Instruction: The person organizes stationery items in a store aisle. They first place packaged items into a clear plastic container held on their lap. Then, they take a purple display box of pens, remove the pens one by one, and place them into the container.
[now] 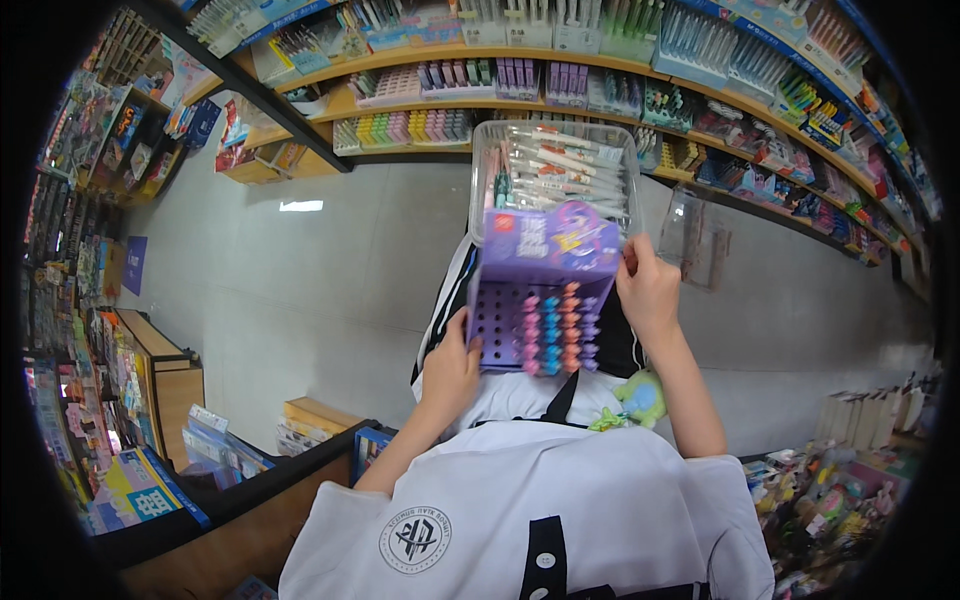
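Note:
A purple cardboard display box [551, 244] rests by my lap, its printed back panel raised and its tray pierced with rows of holes. Pens with pink, blue, orange and purple toppers [562, 330] stand in the right-hand rows; the holes to the left hold none. My left hand [452, 367] grips the box's left side near the bottom. At the upper right, my right hand [651, 281] pinches the edge of the box. Just beyond it is a clear plastic bin [480, 150] full of wrapped pens [562, 165], its near end hidden by the box.
Curved wooden shelves [450, 54] loaded with pens and markers span the far side. On the grey tiled floor [345, 247] lies a clear plastic container [694, 240] to the right. Stationery racks [142, 337] line the left, and plush toys [832, 495] are heaped at lower right.

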{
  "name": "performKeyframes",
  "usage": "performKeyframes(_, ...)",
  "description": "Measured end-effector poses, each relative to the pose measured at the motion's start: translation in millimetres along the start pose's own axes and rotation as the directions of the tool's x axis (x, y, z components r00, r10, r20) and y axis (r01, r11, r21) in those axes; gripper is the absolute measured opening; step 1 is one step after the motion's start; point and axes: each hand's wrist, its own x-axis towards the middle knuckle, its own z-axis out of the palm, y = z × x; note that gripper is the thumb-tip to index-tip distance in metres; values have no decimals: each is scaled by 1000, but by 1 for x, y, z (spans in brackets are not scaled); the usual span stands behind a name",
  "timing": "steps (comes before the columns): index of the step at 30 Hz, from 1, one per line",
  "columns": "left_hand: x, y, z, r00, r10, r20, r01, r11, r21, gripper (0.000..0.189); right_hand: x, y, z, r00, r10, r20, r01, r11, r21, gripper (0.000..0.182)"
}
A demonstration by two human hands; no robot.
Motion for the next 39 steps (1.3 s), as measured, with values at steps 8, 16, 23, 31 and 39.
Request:
performKeyframes(8,6,23,-11,807,434,-400,-336,895,293,43,-11,1,-36,988,79,132,-101,980,171,14)
performKeyframes(16,33,60,-25,820,572,-21,-572,820,-14,31,-47,-47,-44,998,-14,59,-1,969,247,20)
performKeyframes(23,26,66,-18,865,470,177,-496,854,155,43,-86,-63,-23,872,428,236,-479,651,589,62)
performKeyframes(31,13,77,-12,874,437,212,-444,896,-16,46,-49,-61,-53,903,271,334,-401,811,427,41)
performKeyframes(39,11,75,-18,856,431,287,-361,894,-267,45,-18,-63,-61,965,136,223,-169,976,135,11)
